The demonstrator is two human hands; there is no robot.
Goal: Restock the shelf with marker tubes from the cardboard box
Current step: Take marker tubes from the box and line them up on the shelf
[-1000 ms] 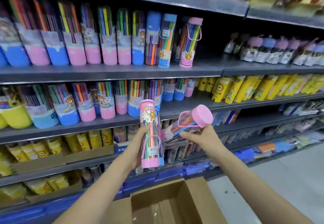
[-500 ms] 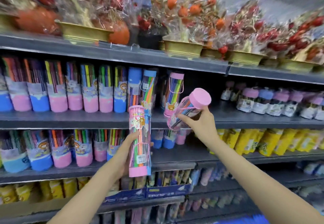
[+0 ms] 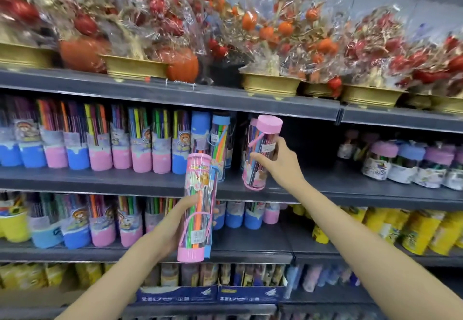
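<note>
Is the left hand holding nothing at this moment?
No, the left hand grips an upright pink-capped marker tube in front of the shelves.

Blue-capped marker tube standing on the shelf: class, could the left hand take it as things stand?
Probably not: the left hand already grips a pink marker tube, which stands in front of the blue-capped tube.

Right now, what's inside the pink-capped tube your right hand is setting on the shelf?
Through the clear wall of the pink-capped tube, colored markers stand upright. The right hand and a printed label cover the lower part, so their count and tips stay hidden.
</note>
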